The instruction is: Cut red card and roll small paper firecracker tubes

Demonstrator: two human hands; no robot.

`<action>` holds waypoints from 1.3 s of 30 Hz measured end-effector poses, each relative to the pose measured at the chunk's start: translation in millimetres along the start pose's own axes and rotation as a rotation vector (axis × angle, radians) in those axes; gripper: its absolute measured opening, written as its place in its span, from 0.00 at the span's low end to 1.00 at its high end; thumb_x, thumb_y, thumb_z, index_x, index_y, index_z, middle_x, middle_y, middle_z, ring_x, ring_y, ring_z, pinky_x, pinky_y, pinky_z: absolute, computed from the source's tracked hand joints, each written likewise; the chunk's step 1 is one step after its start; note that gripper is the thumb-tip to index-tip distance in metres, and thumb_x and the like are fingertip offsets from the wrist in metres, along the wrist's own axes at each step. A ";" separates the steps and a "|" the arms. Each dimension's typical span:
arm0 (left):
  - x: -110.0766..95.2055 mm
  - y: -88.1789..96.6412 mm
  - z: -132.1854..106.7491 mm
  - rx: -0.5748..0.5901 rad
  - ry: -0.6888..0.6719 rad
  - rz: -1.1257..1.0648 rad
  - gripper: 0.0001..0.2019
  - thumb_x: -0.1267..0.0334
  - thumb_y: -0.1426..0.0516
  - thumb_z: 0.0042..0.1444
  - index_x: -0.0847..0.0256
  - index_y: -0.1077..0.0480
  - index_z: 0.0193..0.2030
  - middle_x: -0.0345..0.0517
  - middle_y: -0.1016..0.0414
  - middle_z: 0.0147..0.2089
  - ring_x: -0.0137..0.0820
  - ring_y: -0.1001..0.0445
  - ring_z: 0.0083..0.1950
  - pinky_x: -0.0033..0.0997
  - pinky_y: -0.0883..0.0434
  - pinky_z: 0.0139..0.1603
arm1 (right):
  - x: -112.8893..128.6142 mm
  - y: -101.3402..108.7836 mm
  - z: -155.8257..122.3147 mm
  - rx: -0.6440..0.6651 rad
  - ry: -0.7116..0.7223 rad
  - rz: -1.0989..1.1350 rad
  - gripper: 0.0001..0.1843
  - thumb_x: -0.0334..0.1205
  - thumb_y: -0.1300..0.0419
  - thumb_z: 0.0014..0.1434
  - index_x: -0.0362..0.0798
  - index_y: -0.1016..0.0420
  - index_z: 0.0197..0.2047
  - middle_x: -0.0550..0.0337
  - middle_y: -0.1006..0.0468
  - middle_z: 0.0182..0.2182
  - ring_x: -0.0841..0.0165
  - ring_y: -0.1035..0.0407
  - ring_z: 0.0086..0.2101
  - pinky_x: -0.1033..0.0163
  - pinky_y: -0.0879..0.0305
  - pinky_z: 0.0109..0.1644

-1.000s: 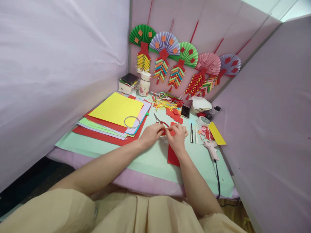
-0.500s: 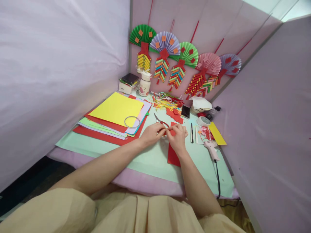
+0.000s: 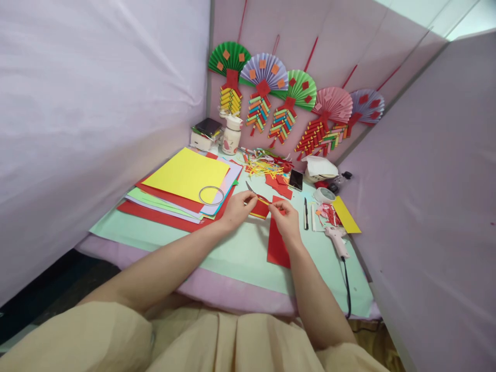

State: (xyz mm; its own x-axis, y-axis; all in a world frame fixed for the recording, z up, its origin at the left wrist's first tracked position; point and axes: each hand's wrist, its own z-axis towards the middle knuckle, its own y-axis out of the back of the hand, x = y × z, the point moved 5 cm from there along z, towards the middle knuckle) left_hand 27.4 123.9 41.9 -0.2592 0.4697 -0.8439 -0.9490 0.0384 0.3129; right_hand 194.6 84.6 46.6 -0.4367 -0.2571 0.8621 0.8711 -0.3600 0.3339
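Note:
My left hand (image 3: 237, 206) and my right hand (image 3: 285, 219) are pinched on the two ends of a small red paper piece with a yellow edge (image 3: 259, 208), held just above the mint-green mat (image 3: 232, 248). Red-handled scissors (image 3: 252, 191) lie right behind the piece. A red paper sheet (image 3: 278, 243) lies under my right wrist. Both hands have their fingers closed.
A stack of coloured sheets with a yellow one on top (image 3: 186, 175) and a wire ring (image 3: 211, 195) lies at the left. A phone (image 3: 296, 179), a tape roll (image 3: 324, 194), a pen (image 3: 305, 213), a glue gun (image 3: 336, 238) and paper scraps (image 3: 267, 165) lie at the right and back. Paper fans (image 3: 267, 77) hang on the wall.
My hands have drawn apart, so the red and yellow piece now shows stretched between them. The view has shifted slightly.

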 end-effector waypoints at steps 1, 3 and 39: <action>0.5 -0.3 0.4 0.003 0.010 -0.021 0.09 0.61 0.47 0.58 0.62 0.29 0.31 0.40 0.25 0.32 0.29 0.29 0.35 0.25 0.33 0.35 | -2.7 -0.3 0.7 -0.001 -0.019 0.031 0.11 0.47 0.38 0.51 0.49 0.27 0.26 0.61 0.27 0.29 0.65 0.34 0.35 0.58 0.40 0.44; 1.2 -1.4 0.6 0.011 0.019 -0.060 0.09 0.60 0.47 0.57 0.62 0.29 0.32 0.40 0.25 0.32 0.29 0.29 0.35 0.26 0.33 0.37 | -7.2 -1.4 1.0 -0.010 -0.054 0.082 0.12 0.48 0.38 0.50 0.48 0.28 0.27 0.61 0.27 0.28 0.66 0.34 0.33 0.60 0.38 0.41; 8.7 -11.1 -0.7 0.097 0.089 -0.234 0.11 0.56 0.46 0.56 0.62 0.31 0.32 0.39 0.30 0.29 0.27 0.33 0.32 0.25 0.35 0.32 | -10.8 -0.5 0.3 -0.079 -0.221 0.313 0.12 0.45 0.34 0.44 0.48 0.33 0.25 0.64 0.27 0.23 0.69 0.34 0.29 0.62 0.36 0.37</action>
State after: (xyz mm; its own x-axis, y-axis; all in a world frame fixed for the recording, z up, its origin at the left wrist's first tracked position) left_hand 35.6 127.0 30.8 -0.0533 0.3593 -0.9317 -0.9645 0.2233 0.1413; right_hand 199.0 87.9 37.2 -0.0860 -0.1690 0.9819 0.9309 -0.3649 0.0187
